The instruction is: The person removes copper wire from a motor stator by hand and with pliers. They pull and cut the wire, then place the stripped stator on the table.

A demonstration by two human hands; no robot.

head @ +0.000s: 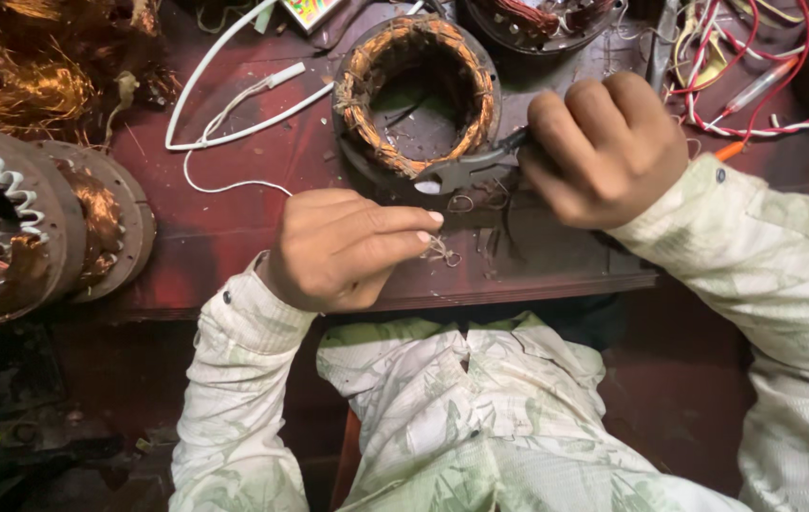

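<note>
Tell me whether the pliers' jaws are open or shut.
Shut: the pliers, gripped in the right hand, show their tips meeting against the copper-wound stator ring.

Head-worn camera looks steeply down, close over the workbench [234, 161].

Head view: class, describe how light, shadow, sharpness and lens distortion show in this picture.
Head view: soft, even light on the hands, left hand and right hand; copper coils at top left glint; deep shadow below the bench edge; the middle is sharp; the wide lens bends the sleeves outward near the edges.
</note>
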